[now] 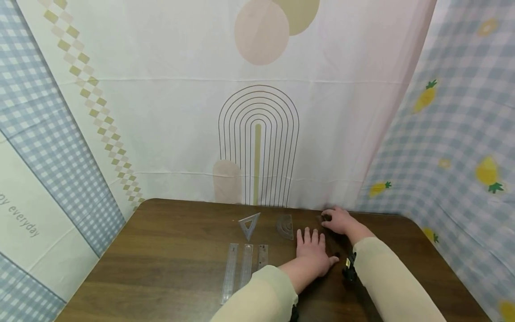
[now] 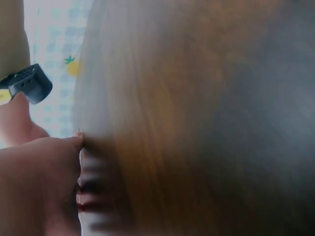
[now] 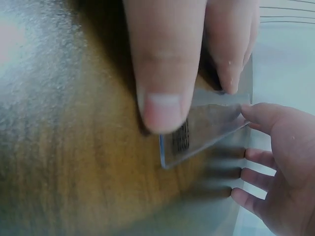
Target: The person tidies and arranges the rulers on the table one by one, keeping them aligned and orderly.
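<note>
My right hand, near the table's back edge, grips a clear plastic piece between thumb and fingers. The piece has a slanted edge and dark markings; its full shape is hidden. My left hand rests on the table with fingers spread, nearer the front. In the right wrist view the left thumb overlaps the piece's far end; whether it touches, I cannot tell. Left of the hands lie a clear protractor, a set square and three clear rulers.
The brown wooden table meets a pale patterned cloth at its back edge. Blue checked cloth hangs on the right, with more on the left. A black wrist camera is on my right wrist.
</note>
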{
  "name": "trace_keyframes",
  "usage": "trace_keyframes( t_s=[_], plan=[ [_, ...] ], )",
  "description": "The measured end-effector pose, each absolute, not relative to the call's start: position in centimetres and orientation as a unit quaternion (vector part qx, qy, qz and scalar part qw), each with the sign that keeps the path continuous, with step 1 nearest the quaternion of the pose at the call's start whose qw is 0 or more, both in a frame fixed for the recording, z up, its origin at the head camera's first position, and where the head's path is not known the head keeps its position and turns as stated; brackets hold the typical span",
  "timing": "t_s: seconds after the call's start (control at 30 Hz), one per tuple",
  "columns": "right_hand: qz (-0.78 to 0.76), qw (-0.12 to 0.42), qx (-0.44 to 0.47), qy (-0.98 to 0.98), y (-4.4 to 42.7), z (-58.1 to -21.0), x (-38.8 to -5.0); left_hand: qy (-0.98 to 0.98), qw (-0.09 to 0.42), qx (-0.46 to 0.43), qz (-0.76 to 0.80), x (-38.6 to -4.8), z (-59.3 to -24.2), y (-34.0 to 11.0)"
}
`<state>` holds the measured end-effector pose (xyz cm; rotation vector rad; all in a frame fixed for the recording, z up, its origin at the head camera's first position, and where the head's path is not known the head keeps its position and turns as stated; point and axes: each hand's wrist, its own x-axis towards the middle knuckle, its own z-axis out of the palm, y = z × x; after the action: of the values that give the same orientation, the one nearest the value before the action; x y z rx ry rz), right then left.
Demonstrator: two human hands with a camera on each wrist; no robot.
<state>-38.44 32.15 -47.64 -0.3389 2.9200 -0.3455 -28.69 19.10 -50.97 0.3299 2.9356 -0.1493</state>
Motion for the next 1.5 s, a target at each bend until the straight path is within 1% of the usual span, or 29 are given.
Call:
trace_keyframes(
  t_s=[0.4,0.7,1.17,1.5],
  plan=[
    [-0.164,0.071,-0.096,0.979,32.3,-47.3,-37.1,0.983,0.089,0.14,-0.074,-27.5,-50.6,17.1],
    [-0.204,0.053,-0.089,0.973,32.2,-47.7,-36.1,0.981,0.089,0.16,-0.06,-26.8,-50.1,15.8],
    [-0.263,0.031,-0.063,0.962,32.6,-48.2,-35.2,0.981,0.054,0.178,-0.056,-26.8,-52.0,15.7],
    [-0.417,0.063,-0.023,0.907,32.3,-48.8,-34.4,0.979,0.053,0.193,-0.036,-26.2,-51.4,15.1]
  ],
)
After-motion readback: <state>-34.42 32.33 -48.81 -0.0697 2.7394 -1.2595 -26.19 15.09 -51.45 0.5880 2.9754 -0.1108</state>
